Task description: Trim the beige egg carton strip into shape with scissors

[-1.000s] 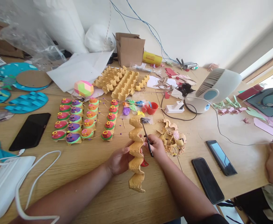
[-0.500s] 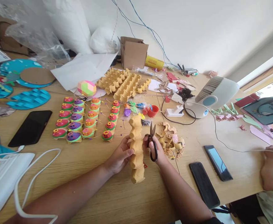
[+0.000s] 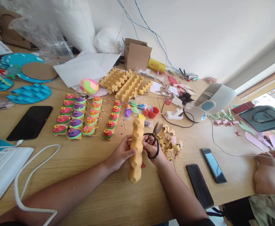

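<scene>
A yellow egg-carton strip [image 3: 136, 150] stands lengthwise in front of me, its rounded cups turned up. My left hand [image 3: 124, 153] grips it at the left side, thumb across the cups. Close to its right edge, my right hand [image 3: 152, 149] holds black-handled scissors [image 3: 156, 130], blades apart and pointing away; the fingertips reach the strip. Beyond my hands stand rows of painted caterpillars made from carton cups: red [image 3: 63, 119], purple [image 3: 75, 123] and orange [image 3: 90, 120] ones, plus another red row [image 3: 110, 125]. Trimmed carton scraps [image 3: 171, 141] lie right of the scissors.
Uncut egg cartons [image 3: 129, 86] lie at the back near a cardboard box [image 3: 137, 55]. A red cup [image 3: 153, 112], a power strip [image 3: 174, 114] and a fan [image 3: 212, 100] stand to the right. Phones [image 3: 199, 185] lie nearer. Another person's hands [image 3: 266, 169] rest at the right edge.
The strip has turned slightly, so its cup tops face me more. My right hand has tilted the scissors rightward, and its fingertips have come to the strip. The view has shifted a little.
</scene>
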Demonstrator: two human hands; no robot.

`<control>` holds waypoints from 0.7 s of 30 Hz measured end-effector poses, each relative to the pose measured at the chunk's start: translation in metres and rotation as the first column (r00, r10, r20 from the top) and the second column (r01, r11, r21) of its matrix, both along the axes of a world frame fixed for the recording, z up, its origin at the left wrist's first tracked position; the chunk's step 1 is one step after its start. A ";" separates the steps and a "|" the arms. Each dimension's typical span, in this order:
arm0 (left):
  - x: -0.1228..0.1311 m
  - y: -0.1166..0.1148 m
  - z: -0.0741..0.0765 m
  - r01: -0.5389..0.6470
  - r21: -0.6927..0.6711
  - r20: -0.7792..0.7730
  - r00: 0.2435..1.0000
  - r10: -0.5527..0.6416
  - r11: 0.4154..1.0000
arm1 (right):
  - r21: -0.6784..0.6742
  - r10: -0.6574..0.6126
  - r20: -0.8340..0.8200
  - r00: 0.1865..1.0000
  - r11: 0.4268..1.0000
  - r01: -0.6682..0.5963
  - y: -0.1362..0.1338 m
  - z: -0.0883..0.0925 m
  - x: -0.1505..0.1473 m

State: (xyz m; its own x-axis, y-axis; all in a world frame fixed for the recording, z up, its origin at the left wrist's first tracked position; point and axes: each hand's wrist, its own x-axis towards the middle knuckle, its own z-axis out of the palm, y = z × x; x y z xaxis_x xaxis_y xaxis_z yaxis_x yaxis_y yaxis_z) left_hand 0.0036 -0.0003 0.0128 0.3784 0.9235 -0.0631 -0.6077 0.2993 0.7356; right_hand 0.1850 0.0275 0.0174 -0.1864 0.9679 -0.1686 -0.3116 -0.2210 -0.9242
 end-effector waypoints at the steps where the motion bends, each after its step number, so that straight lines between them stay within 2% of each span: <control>1: 0.000 0.000 0.001 0.008 0.008 0.001 1.000 -0.008 1.000 | -0.014 0.007 -0.024 1.000 1.000 -0.007 -0.001 0.000 0.000; 6: -0.001 0.001 0.001 -0.007 0.010 0.005 1.000 0.007 1.000 | -0.083 0.053 -0.114 0.992 0.995 -0.063 -0.002 0.000 0.002; 10: -0.002 0.003 0.001 -0.034 -0.010 0.026 0.999 0.035 0.999 | -0.074 0.075 -0.100 0.992 0.994 -0.082 -0.002 0.000 0.003; 18: -0.002 0.007 -0.001 -0.025 -0.146 0.101 0.994 0.039 0.989 | 0.054 0.143 0.114 0.983 0.987 -0.150 -0.006 0.004 -0.003; 21: -0.004 0.008 -0.001 -0.040 -0.204 0.143 0.987 0.071 0.978 | 0.135 0.113 0.238 0.965 0.980 -0.148 -0.005 0.006 0.003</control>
